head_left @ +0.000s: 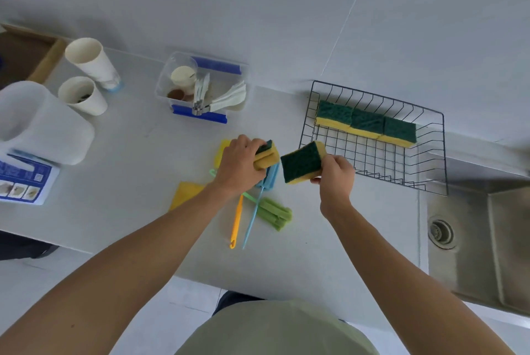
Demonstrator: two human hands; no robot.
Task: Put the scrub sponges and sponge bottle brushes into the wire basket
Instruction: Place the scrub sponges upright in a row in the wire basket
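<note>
With three sponges (365, 122) lined along the basket (430, 165) rear, right hand (334, 175) grips a fourth sponge (301, 162) beside it; left hand (239, 165) clasps another sponge (266, 158) above the desk (129, 182).

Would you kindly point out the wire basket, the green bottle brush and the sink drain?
wire basket (375, 95): head view, back rim wire.
green bottle brush (276, 214): head view, sponge head.
sink drain (441, 232): head view, strainer centre.

Paper cups (86, 76); clear tub (200, 87); sink (481, 240)
</note>
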